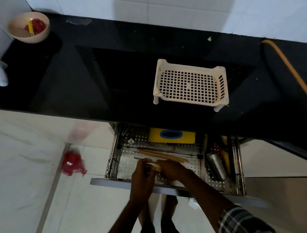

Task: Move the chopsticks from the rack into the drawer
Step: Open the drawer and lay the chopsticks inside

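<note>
I'm lowering both hands into the open drawer (175,185): left hand (144,175) and right hand (172,170) pinching thin chopsticks (140,158). More chopsticks (161,156) lying behind. Rack (191,84) empty. Light, stiff, slippery; I'm gripping mid-length.

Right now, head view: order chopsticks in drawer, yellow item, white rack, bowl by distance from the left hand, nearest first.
From the left hand:
1. Chopsticks, just beyond it in the drawer.
2. Yellow item, at the drawer's back.
3. White rack, on the counter.
4. Bowl, far left corner.

No legible text or labels anywhere.
</note>
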`<control>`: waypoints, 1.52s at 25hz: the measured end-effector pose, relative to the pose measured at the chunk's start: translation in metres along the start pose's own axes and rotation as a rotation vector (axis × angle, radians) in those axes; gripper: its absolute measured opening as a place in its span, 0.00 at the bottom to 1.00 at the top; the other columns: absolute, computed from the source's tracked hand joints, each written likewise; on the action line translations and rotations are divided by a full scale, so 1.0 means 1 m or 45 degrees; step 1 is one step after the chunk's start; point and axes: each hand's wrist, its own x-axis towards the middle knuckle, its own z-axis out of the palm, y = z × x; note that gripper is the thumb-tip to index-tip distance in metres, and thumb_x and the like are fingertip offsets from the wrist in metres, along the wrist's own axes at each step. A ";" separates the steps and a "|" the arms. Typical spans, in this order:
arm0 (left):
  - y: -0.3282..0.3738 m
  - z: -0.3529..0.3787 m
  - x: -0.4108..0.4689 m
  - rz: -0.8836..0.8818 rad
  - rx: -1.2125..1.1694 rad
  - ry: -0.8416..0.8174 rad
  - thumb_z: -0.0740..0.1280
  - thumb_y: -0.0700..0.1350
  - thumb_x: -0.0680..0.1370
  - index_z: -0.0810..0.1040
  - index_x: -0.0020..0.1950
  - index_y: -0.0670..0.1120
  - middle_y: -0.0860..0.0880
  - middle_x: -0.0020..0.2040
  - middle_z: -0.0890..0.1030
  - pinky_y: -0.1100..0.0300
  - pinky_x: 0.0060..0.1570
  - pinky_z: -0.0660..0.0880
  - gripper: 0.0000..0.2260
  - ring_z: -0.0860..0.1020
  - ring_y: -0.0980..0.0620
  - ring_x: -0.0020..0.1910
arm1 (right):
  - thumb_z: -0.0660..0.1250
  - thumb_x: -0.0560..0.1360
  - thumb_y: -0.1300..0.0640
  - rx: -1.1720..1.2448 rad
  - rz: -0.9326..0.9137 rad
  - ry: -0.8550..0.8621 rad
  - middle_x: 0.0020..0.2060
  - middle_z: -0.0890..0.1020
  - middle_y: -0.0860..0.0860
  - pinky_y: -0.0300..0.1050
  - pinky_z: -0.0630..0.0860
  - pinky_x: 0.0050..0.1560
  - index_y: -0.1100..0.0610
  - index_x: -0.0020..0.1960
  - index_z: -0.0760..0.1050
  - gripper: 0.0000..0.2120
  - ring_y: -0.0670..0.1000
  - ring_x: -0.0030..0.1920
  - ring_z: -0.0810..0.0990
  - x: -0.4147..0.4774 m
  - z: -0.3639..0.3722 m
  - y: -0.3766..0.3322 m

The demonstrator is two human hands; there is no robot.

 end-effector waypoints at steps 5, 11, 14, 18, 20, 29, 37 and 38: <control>-0.013 -0.019 -0.016 0.080 -0.173 0.221 0.66 0.37 0.76 0.77 0.49 0.48 0.47 0.44 0.81 0.50 0.45 0.77 0.06 0.80 0.47 0.46 | 0.64 0.73 0.56 -0.004 0.072 -0.114 0.54 0.81 0.56 0.55 0.75 0.56 0.53 0.54 0.77 0.11 0.57 0.55 0.78 0.015 0.037 0.009; -0.018 -0.035 -0.025 0.117 -0.212 0.375 0.66 0.38 0.75 0.77 0.46 0.51 0.51 0.41 0.81 0.49 0.46 0.75 0.07 0.79 0.46 0.44 | 0.63 0.74 0.63 -0.079 0.106 -0.172 0.52 0.82 0.61 0.52 0.77 0.54 0.62 0.52 0.80 0.10 0.61 0.53 0.80 0.032 0.041 0.009; -0.015 -0.035 -0.026 0.113 -0.192 0.367 0.66 0.39 0.76 0.77 0.47 0.47 0.52 0.42 0.80 0.51 0.46 0.76 0.04 0.79 0.48 0.44 | 0.64 0.73 0.63 -0.153 0.141 -0.108 0.59 0.80 0.61 0.53 0.77 0.58 0.61 0.60 0.78 0.15 0.61 0.58 0.78 0.035 0.046 0.010; -0.014 -0.034 -0.028 0.120 -0.195 0.337 0.66 0.37 0.76 0.77 0.47 0.46 0.50 0.42 0.80 0.55 0.44 0.75 0.04 0.79 0.49 0.43 | 0.65 0.72 0.64 -0.204 0.135 -0.074 0.60 0.78 0.60 0.52 0.76 0.58 0.60 0.60 0.77 0.16 0.60 0.59 0.78 0.038 0.050 0.013; -0.016 -0.034 -0.029 0.111 -0.197 0.326 0.66 0.37 0.77 0.77 0.47 0.46 0.47 0.42 0.80 0.55 0.43 0.75 0.04 0.78 0.48 0.43 | 0.65 0.73 0.64 -0.225 0.133 -0.078 0.60 0.78 0.60 0.52 0.76 0.58 0.60 0.60 0.76 0.16 0.60 0.59 0.77 0.038 0.050 0.014; -0.008 -0.039 -0.031 0.089 -0.221 0.308 0.66 0.33 0.77 0.77 0.47 0.44 0.46 0.41 0.80 0.63 0.44 0.74 0.06 0.78 0.54 0.41 | 0.64 0.73 0.62 -0.251 0.140 -0.045 0.59 0.79 0.58 0.52 0.77 0.56 0.58 0.59 0.78 0.14 0.59 0.58 0.78 0.028 0.045 0.017; -0.011 -0.048 -0.037 0.060 -0.086 0.309 0.66 0.35 0.77 0.77 0.45 0.48 0.46 0.39 0.81 0.64 0.41 0.74 0.08 0.80 0.48 0.39 | 0.62 0.75 0.59 0.209 0.122 0.747 0.50 0.79 0.51 0.48 0.76 0.45 0.53 0.50 0.77 0.07 0.53 0.47 0.79 -0.053 0.018 0.023; -0.011 -0.050 -0.038 0.048 -0.064 0.326 0.66 0.35 0.77 0.77 0.44 0.48 0.45 0.39 0.81 0.66 0.40 0.74 0.08 0.80 0.47 0.40 | 0.63 0.75 0.60 0.336 0.181 0.951 0.46 0.79 0.50 0.47 0.77 0.42 0.53 0.48 0.76 0.06 0.51 0.44 0.79 -0.074 0.019 0.030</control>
